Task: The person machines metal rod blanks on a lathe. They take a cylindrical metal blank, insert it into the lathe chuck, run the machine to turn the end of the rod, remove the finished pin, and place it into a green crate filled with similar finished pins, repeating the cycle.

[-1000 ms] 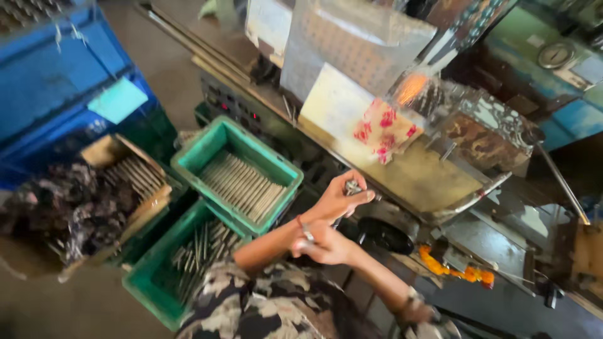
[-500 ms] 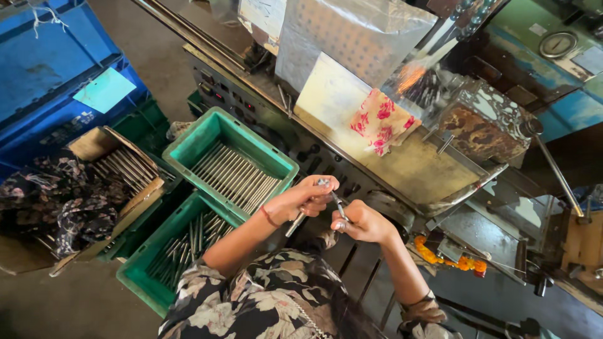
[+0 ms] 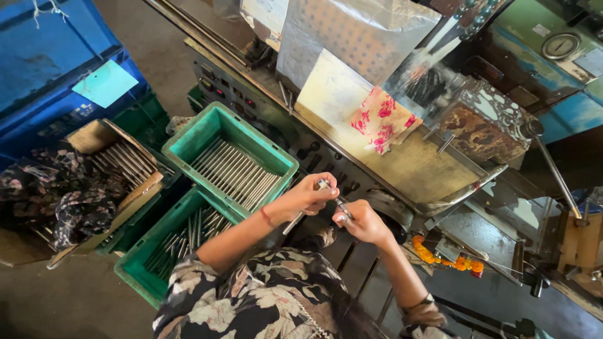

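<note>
Grey concrete floor (image 3: 75,301) bears two green crates (image 3: 229,160) of metal rods (image 3: 235,172).

A blue crate (image 3: 44,69) stands far left of the machine (image 3: 402,157). On the machine lies a floral cloth (image 3: 382,119); a gauge (image 3: 560,45) sits at its upper right, and orange flowers (image 3: 440,257) hang below its front edge.

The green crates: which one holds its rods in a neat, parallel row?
The upper crate, nearest the machine. Rods in the lower crate lie jumbled.
</note>
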The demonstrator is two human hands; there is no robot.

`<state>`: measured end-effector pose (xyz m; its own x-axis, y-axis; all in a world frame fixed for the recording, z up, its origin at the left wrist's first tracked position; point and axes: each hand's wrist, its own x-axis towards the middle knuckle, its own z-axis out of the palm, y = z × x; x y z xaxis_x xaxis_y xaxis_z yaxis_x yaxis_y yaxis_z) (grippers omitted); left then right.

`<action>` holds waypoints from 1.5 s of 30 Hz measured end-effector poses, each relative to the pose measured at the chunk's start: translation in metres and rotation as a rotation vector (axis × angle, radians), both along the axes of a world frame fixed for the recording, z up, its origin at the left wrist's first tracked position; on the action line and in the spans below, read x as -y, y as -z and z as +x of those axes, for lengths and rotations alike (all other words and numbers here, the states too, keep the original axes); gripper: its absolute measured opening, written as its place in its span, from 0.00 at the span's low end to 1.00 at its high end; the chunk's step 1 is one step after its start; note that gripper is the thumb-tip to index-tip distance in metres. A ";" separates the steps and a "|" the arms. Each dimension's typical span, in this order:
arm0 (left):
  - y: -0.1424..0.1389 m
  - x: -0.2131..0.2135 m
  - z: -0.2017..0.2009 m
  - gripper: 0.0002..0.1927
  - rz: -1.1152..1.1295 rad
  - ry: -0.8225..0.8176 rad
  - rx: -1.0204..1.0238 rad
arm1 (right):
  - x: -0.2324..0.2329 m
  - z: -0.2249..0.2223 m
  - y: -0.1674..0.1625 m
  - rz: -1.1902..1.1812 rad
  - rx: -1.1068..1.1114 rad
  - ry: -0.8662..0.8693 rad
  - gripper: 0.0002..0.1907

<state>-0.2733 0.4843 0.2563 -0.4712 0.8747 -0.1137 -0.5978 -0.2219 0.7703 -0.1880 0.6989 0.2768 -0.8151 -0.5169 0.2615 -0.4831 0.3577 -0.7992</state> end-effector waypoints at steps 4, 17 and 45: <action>-0.008 -0.006 -0.001 0.08 -0.027 0.067 0.096 | 0.001 0.008 0.003 -0.109 0.160 -0.011 0.16; -0.039 -0.046 0.007 0.11 -0.015 -0.170 0.019 | -0.050 -0.004 0.000 -0.161 0.160 0.031 0.29; 0.007 -0.670 -0.414 0.12 -0.192 -0.504 0.105 | -0.711 -0.122 -0.010 0.678 -0.083 1.637 0.20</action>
